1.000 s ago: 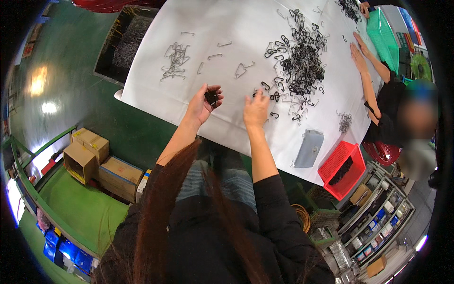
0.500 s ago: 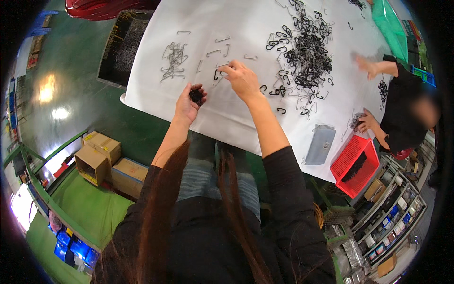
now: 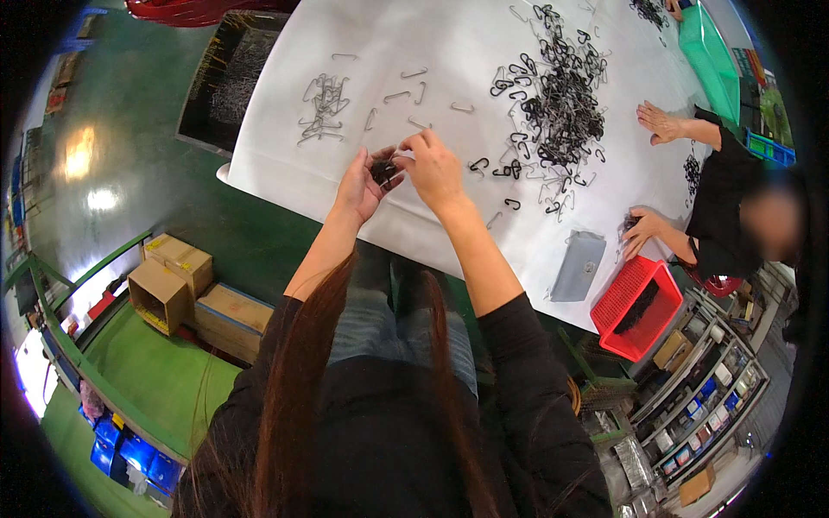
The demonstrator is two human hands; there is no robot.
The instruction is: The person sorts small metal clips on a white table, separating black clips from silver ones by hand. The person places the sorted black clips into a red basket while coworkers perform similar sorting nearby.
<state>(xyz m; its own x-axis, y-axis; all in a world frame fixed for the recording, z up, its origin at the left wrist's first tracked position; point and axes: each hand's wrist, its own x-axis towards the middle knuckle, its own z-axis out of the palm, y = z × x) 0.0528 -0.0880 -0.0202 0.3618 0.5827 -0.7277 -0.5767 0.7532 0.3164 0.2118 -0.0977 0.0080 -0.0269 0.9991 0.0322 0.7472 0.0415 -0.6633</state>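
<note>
Near the front of the white-covered table (image 3: 302, 186), my left hand (image 3: 356, 188) is palm up, its fingers curled around a small bunch of black hooks (image 3: 383, 171). My right hand (image 3: 436, 175) meets it from the right, thumb and fingertips pinched together over the bunch. Whatever is between those fingertips is too small to make out. Beyond my hands several thin grey wire hooks (image 3: 397, 96) lie spread singly, and a loose heap of the same grey hooks (image 3: 324, 108) is to their left. A large mixed pile of black and grey hooks (image 3: 561, 108) covers the table to the right.
Across on the right a co-worker (image 3: 734, 186) has one hand flat on the table and the other over some hooks. A grey pouch (image 3: 579, 266) and a red basket (image 3: 639, 311) sit near the right edge, a green basket (image 3: 708, 65) farther back. A dark bin (image 3: 229, 86) stands left.
My right hand has come back toward my left hand, which has moved slightly right. The black hook under my right fingertips is gone from the table. The co-worker's hands have shifted.
</note>
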